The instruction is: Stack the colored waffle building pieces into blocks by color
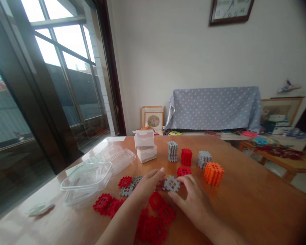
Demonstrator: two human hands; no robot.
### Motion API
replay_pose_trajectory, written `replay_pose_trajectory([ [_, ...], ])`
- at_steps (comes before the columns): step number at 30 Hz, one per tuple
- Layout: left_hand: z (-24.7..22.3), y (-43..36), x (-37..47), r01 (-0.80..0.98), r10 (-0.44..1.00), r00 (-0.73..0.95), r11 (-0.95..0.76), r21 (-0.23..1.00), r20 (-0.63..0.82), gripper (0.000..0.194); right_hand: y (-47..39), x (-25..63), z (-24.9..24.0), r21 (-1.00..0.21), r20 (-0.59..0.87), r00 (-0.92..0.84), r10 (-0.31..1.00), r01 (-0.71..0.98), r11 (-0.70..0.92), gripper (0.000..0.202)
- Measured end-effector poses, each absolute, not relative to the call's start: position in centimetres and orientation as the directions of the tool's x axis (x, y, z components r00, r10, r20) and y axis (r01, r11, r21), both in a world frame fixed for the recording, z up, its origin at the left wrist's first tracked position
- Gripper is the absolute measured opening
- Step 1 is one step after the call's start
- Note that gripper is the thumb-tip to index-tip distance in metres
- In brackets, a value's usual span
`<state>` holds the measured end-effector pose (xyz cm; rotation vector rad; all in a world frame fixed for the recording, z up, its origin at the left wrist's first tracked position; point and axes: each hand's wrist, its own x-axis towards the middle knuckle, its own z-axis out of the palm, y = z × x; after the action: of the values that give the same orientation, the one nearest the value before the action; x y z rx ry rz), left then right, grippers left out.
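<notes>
A grey notched square building tile point(172, 183) is between my two hands above the table. My right hand point(191, 197) pinches it at the right edge, index finger above and thumb below. My left hand point(149, 185) is closed at the tile's left side with its thumb up; its fingertips are partly hidden, and what they hold cannot be made out. Loose red tiles point(153, 228) lie under and between my forearms. Left of my left wrist are more red tiles point(103, 203) and a few grey tiles point(126, 190). A short red stack point(184, 171) sits just beyond my right hand.
Farther back stand a tall grey stack point(172, 151), a red stack point(186, 157), another grey stack point(204, 159) and an orange stack point(214, 174). Two small white boxes point(146, 154) are piled up. Clear plastic containers point(86, 177) and a crumpled wrapper point(40, 209) lie at left.
</notes>
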<state>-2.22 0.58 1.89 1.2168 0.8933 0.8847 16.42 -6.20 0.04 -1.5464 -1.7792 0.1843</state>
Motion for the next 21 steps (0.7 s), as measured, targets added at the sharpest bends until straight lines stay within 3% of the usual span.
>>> replay_pose_trajectory([
  [4,2.5,-0.7,-1.0,-0.221,0.814,0.572,0.267,0.938,-0.097,0.036,-5.5,17.4,-0.3,-0.536,0.518,0.094,0.850,0.810,0.238,0.040],
  [10,1.9,-0.2,-0.7,-0.288,0.849,0.523,0.256,0.923,-0.071,0.022,-5.6,17.6,-0.2,-0.577,0.505,0.075,0.860,0.770,0.271,0.045],
  [15,1.6,0.3,-1.0,-0.267,0.855,0.515,0.230,0.936,-0.063,0.024,-5.9,18.1,0.3,-0.677,0.459,0.025,0.888,0.658,0.331,0.051],
  [21,1.8,0.2,-1.0,-0.234,0.830,0.550,0.256,0.938,-0.090,0.027,-5.9,18.8,0.6,-0.705,0.397,-0.084,0.914,0.610,0.362,0.050],
])
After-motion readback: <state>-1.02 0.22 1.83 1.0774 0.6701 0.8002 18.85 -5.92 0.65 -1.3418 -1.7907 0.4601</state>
